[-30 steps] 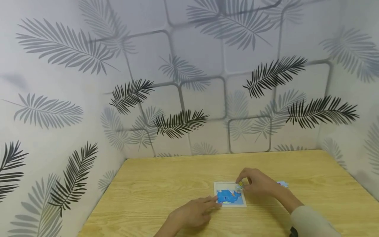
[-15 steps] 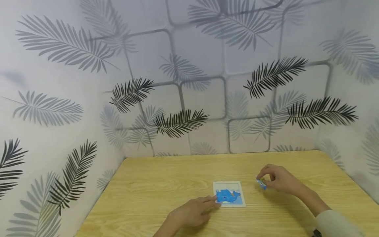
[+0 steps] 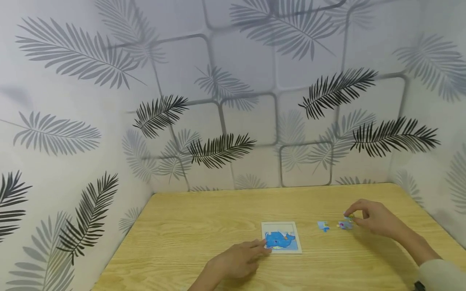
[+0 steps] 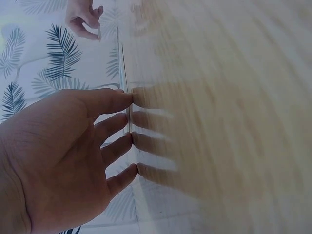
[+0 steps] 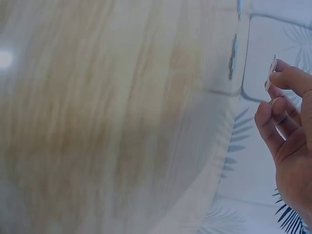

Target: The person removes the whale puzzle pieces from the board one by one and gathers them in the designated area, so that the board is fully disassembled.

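A white puzzle frame (image 3: 282, 224) lies on the table, its lower part filled with a blue whale picture (image 3: 279, 239). My left hand (image 3: 242, 258) rests at the frame's left edge, with extended fingertips touching it. Over to the right, my right hand (image 3: 376, 218) pinches a small puzzle piece (image 5: 271, 73) between thumb and forefinger, raised off the table in the right wrist view. Just beside those fingertips lies a loose blue and purple puzzle piece (image 3: 344, 224). Another light-blue piece (image 3: 323, 226) lies between it and the frame.
All of this is on a light wooden table (image 3: 204, 218). A wall (image 3: 251, 161) with a leaf pattern rises behind the table's back edge.
My right hand has moved right, away from the frame. It has let go of one puzzle piece on the table and now pinches another. The left hand has stayed at the frame.
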Demonstrator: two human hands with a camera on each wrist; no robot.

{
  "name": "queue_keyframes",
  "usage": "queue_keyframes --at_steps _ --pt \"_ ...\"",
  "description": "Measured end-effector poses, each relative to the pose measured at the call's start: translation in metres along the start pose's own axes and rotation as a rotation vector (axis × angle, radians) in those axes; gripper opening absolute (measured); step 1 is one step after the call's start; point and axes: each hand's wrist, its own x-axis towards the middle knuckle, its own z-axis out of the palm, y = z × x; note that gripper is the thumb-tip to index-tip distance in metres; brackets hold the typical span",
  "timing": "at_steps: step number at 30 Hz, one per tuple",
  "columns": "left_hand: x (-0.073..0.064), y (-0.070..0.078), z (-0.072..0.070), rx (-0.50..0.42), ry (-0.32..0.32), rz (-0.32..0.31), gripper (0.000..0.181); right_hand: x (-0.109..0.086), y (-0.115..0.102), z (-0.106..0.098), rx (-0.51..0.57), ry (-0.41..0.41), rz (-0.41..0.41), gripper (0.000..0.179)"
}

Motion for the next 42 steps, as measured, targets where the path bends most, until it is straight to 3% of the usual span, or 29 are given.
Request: queue_keyframes --at_steps 4,7,19,24,30,32,35,42 --pt "-0.001 0.0 -0.001 0.001 0.007 -0.001 0.051 -0.007 0.011 -0.007 0.058 -0.05 0.133 0.022" --pt "-0.001 0.0 -0.001 0.011 0.014 0.004 0.051 -0.012 0.02 -0.01 0.066 -0.063 0.164 0.022" --pt "-0.001 0.0 0.001 -0.007 0.005 -0.002 0.05 -0.022 0.043 -0.008 0.061 -0.118 0.077 0.024" --pt "-0.001 -0.001 0.002 -0.021 0.004 -0.002 0.05 -0.02 0.042 -0.004 0.016 -0.083 0.036 0.025" --pt "0.0 -0.003 0.003 -0.012 0.006 0.009 0.05 -0.007 0.022 0.01 -0.039 0.113 -0.088 0.034" --pt "0.0 -0.003 0.003 0.008 0.011 0.012 0.05 0.002 0.01 0.016 -0.011 0.119 -0.109 0.032" --pt "0.002 -0.003 0.003 0.017 0.01 0.01 0.051 0.015 -0.006 0.026 0.06 0.072 -0.094 0.028" --pt "0.002 -0.003 0.003 0.0 -0.003 -0.003 0.051 0.033 -0.038 0.051 0.326 -0.127 0.057 0.029"
